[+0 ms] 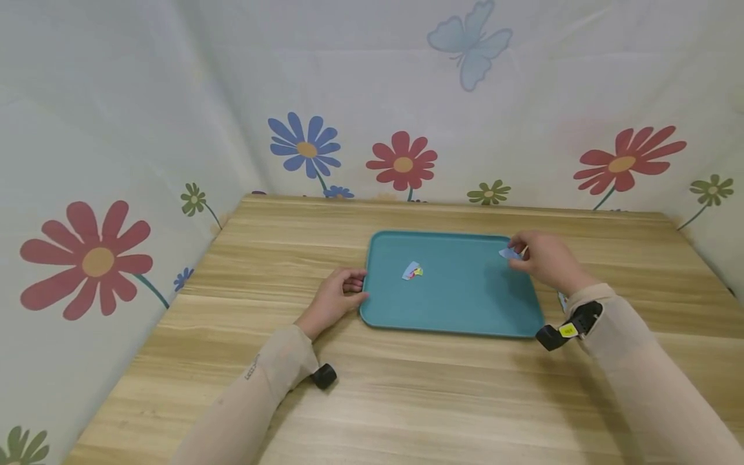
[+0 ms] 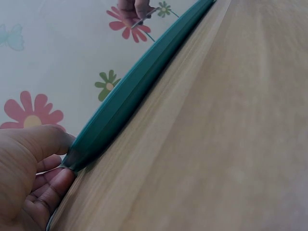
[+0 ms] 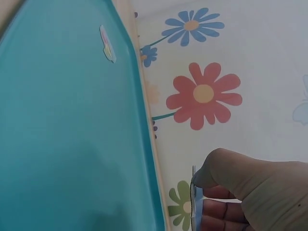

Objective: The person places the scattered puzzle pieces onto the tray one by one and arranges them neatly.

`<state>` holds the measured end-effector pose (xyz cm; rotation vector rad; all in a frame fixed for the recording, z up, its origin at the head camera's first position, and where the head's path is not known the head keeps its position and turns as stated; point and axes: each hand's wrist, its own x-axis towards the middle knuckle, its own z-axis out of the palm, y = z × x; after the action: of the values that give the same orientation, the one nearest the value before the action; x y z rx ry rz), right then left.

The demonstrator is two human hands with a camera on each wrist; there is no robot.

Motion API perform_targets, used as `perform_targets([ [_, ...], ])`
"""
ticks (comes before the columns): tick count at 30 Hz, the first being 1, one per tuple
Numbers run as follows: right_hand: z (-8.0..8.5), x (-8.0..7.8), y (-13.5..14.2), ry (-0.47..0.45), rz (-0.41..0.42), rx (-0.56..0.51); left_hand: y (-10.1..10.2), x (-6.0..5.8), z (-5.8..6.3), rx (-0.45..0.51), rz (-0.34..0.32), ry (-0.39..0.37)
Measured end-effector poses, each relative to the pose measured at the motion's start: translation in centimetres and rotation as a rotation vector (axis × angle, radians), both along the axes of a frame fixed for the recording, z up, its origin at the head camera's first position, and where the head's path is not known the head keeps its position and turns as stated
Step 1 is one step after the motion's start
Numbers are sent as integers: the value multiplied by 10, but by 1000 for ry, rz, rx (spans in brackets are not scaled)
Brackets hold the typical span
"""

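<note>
A teal tray lies on the wooden table. At its left edge my left hand pinches the rim, thumb on top and fingers underneath in the left wrist view. My right hand is over the tray's far right corner and holds a thin light-blue puzzle piece between thumb and fingers. Seen from the right wrist, that piece stands nearly edge-on, raised above the tray. Another puzzle piece, light blue with pink and yellow print, lies flat on the tray's left half.
Just right of the tray, a small printed item on the table is mostly hidden by my right sleeve. A white curtain printed with flowers and a butterfly hangs behind and to the left of the table.
</note>
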<state>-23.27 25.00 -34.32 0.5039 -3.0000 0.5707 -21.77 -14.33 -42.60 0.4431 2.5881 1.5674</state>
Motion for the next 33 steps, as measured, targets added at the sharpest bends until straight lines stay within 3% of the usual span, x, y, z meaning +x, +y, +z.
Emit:
perform_targets([
  [18,-15,-14,-47,27,95,-66,-1,2,3,-8,13,-1],
  [33,-31,-22,-81,-45,95,-80,1,2,1,7,18,-10],
])
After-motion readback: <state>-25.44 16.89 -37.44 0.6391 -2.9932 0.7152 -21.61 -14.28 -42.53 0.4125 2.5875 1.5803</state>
